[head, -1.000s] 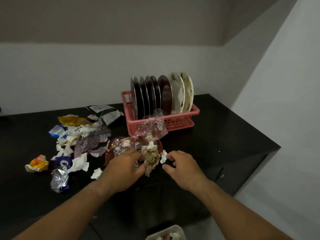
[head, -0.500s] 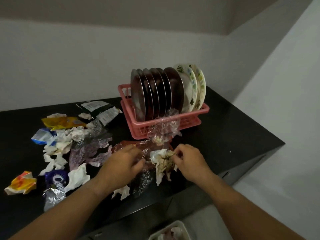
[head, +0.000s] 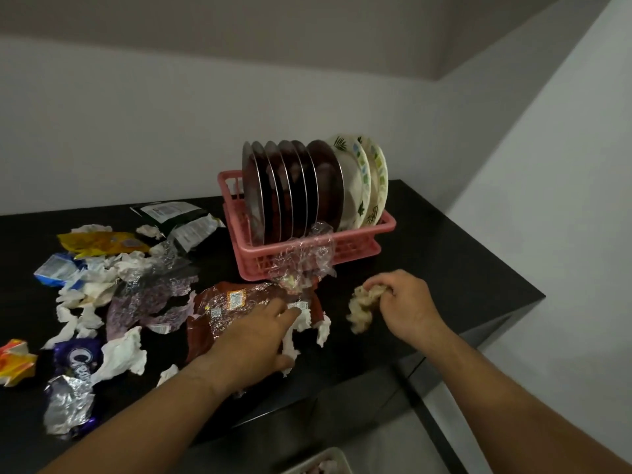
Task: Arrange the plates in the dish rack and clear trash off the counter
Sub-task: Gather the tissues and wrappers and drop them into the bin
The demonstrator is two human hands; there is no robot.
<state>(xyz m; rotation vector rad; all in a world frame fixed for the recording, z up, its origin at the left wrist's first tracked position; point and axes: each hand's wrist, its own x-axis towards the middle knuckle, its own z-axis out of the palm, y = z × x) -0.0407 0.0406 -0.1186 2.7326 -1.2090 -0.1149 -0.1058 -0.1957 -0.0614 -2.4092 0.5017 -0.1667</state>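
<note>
**Disposal bearing: right hand (head: 407, 306) to white container (head: 321, 465)**

1. Nearest the person, the white container shows only as a corner at the lower edge of the view, below the front of the counter (head: 444, 254). From the right hand it lies downward and back toward the body, slightly to that hand's inner side. Its contents are too cropped to identify.

2. The right hand is clenched round a soiled tissue wad (head: 364, 302). The wad trails from the fingers toward the left hand (head: 253, 340). Whether it touches the counter cannot be confirmed. This hand sits closer to the counter's front edge, so the drop is judged to be its move: draw back past the edge, then lower.

3. The left hand lies palm down on white tissue scraps (head: 297, 323), which lie on a brown wrapper (head: 236, 302). Its fingers extend across the scraps; whether they pinch any cannot be determined.

4. Just beyond the left fingertips, clear plastic film (head: 301, 258) leans on the front wall of the pink dish rack (head: 386, 227).

5. Farthest out, the plates (head: 294, 189) stand on edge inside the rack. That part of the task appears complete.
</note>
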